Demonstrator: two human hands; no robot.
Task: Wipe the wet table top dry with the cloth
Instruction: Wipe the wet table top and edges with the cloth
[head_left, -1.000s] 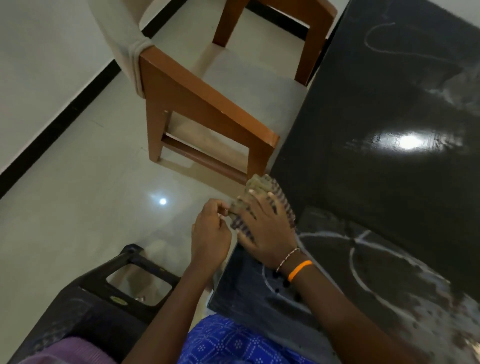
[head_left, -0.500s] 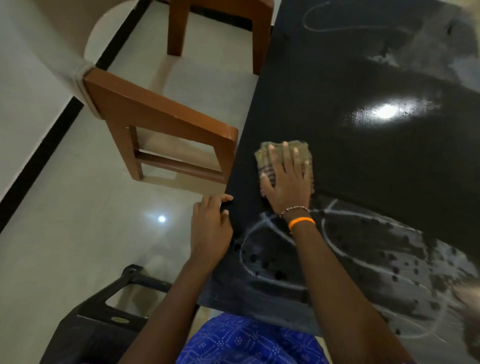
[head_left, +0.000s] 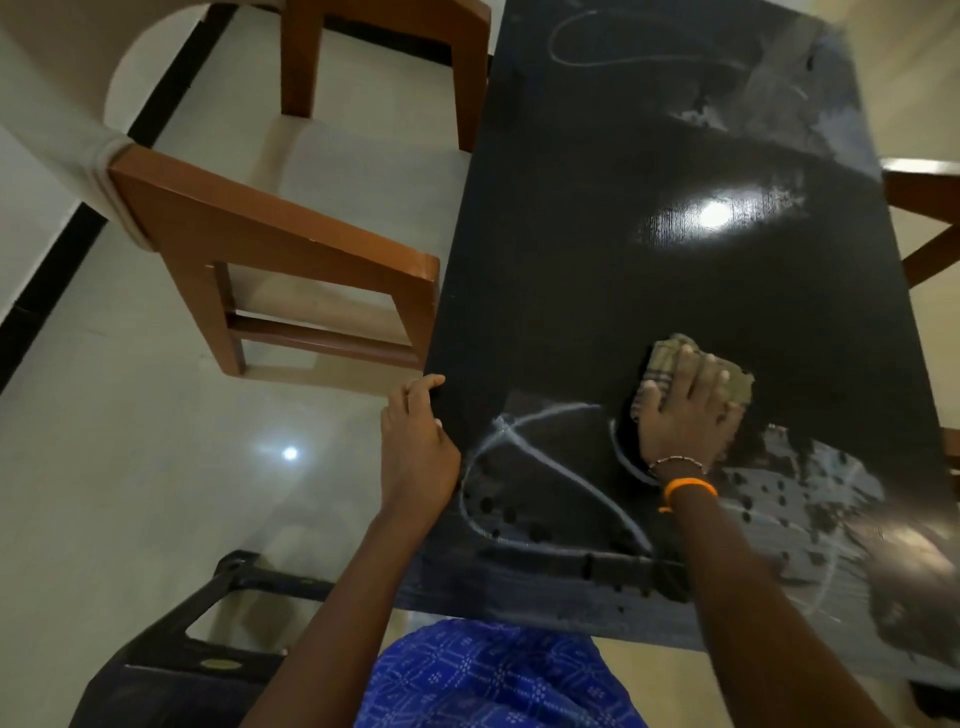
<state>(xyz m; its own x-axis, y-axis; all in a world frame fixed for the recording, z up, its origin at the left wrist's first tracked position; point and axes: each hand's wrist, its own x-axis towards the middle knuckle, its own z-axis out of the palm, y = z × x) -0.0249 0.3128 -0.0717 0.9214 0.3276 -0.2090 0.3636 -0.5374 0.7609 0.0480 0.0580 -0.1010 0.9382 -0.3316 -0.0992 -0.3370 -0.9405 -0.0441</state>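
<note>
Right hand (head_left: 685, 415) lies flat, fingers spread, pressing the cloth (head_left: 675, 358) (long axis toward four o'clock) on the table top (head_left: 649, 270); left hand (head_left: 415, 441) curls over its nine o'clock edge.

We press our right hand (head_left: 685, 415) flat on the folded cloth (head_left: 670, 358) on the dark worktop (head_left: 649, 291), wet streaks (head_left: 550, 457) near us. Our left hand (head_left: 415, 447) curls over the worktop's left edge, beside a wooden chair (head_left: 270, 244).

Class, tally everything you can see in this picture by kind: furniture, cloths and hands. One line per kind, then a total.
Tables: 1
Wooden chairs: 2
Black stool: 1
Cloths: 1
Hands: 2
Total: 7
</note>
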